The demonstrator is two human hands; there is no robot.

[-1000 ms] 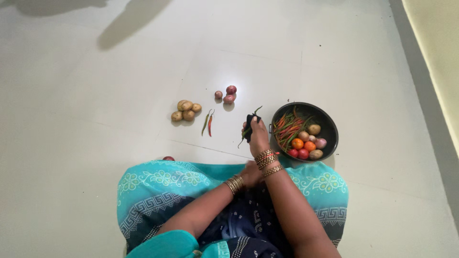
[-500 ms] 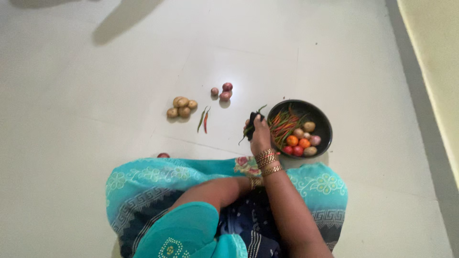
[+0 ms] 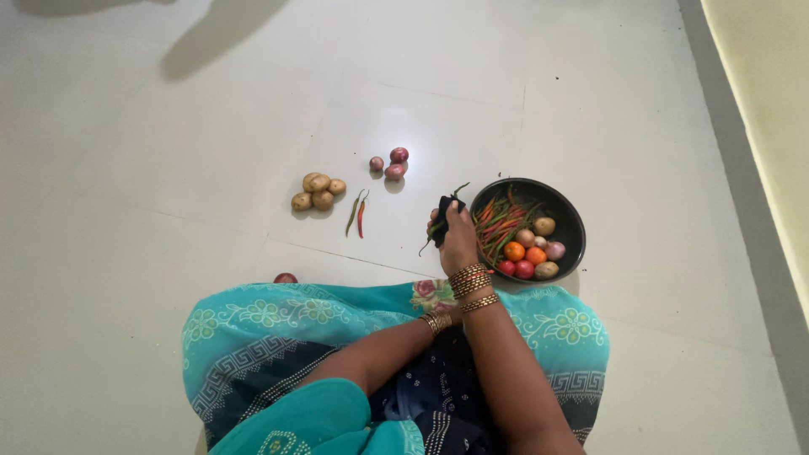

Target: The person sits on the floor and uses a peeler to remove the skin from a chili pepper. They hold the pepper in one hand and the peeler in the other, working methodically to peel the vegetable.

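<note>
We see the right hand [image 3: 456, 238] gripping green chillies [image 3: 437, 229] beside a black bowl [image 3: 573, 221] of vegetables; the left hand is hidden in our lap. Potatoes [image 3: 318, 191], onions [image 3: 388, 163] lie on the floor.

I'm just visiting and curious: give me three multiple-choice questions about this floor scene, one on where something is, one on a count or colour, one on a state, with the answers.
1. Where does the black bowl sit?
A. On the person's lap
B. On the floor beside the right hand
C. Next to the potatoes

2. How many chillies lie loose on the floor between the potatoes and the right hand?
A. Two
B. Five
C. None

3. What is the right hand doing?
A. Lying flat and empty on the floor
B. Resting inside the bowl
C. Gripping a bunch of green chillies

Answers:
1. B, the bowl stands on the tiles just beyond the raised hand.
2. A, one green and one red lie side by side.
3. C, the fingers close round the stems, with a dark item that I cannot identify.
</note>
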